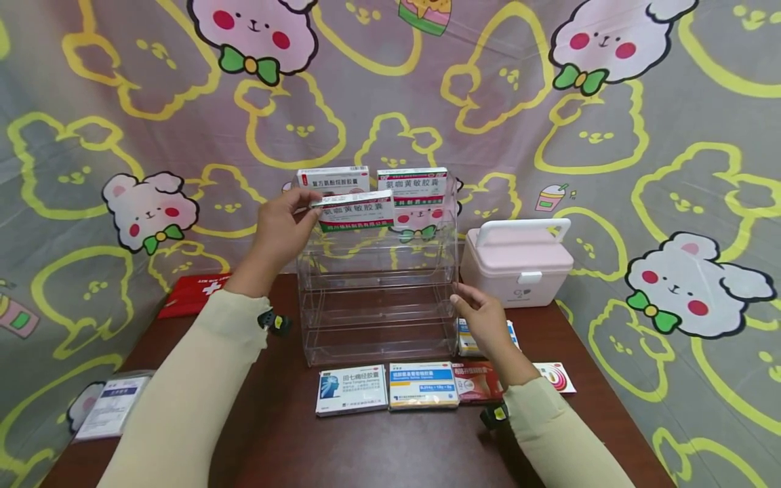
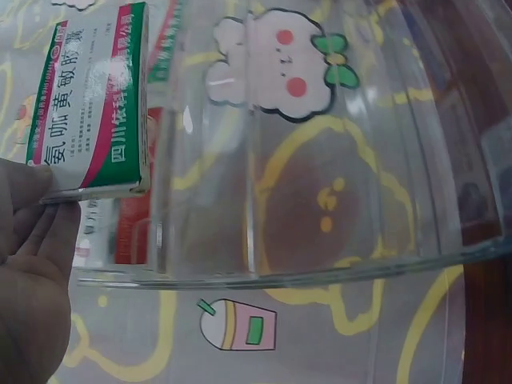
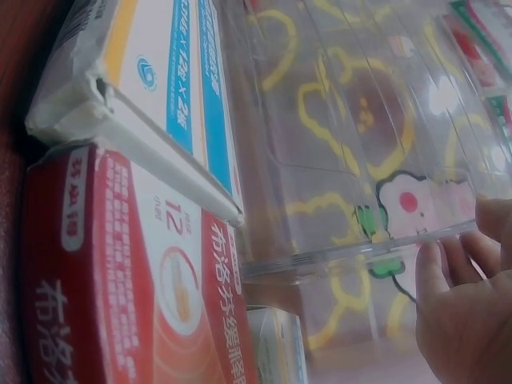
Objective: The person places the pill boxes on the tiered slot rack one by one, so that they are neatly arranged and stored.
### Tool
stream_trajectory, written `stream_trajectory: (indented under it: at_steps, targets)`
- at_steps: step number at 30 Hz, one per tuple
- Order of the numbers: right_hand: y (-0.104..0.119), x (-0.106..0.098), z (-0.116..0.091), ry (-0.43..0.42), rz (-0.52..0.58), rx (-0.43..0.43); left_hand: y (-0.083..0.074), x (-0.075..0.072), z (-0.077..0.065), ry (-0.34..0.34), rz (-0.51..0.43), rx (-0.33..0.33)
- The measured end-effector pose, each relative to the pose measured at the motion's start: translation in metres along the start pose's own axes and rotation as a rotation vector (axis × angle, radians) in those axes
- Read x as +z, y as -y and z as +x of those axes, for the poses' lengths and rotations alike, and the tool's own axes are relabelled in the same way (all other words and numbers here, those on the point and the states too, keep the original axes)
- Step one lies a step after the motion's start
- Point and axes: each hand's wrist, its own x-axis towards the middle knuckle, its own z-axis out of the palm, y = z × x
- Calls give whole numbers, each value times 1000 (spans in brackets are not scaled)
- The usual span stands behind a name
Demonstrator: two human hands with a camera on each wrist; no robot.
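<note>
A medicine box (image 1: 356,211), white with a green and pink band, is pinched at its left end by my left hand (image 1: 287,224). It is held in front of the upper tiers of a clear plastic tiered rack (image 1: 378,315). My right hand (image 1: 485,322) grips the rack's right side edge between thumb and fingers, as the right wrist view shows. On the top tier stand a white medicine box (image 1: 332,179), partly covered by the held one, and a matching green-banded box (image 1: 412,184). The lower tiers hold nothing.
In front of the rack lie a white box (image 1: 351,390), a blue-and-white box (image 1: 424,385) and a red box (image 1: 472,381). A pink lidded case (image 1: 518,271) stands at right, a red first aid pouch (image 1: 192,295) behind at left. Another package (image 1: 112,405) lies at the left edge.
</note>
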Motion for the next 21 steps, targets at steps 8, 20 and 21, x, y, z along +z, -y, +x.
stream_trajectory:
  at_steps: [8, 20, 21]
  targets:
    - [-3, -1, 1, 11, 8, 11, 10, 6, 5, 8, 126, 50]
    - [-3, -3, 1, 11, -8, 9, 11, 8, 5, 116, 375, 48]
    - [-4, -3, 2, 11, -2, 9, 10, 8, 5, 122, 391, 48]
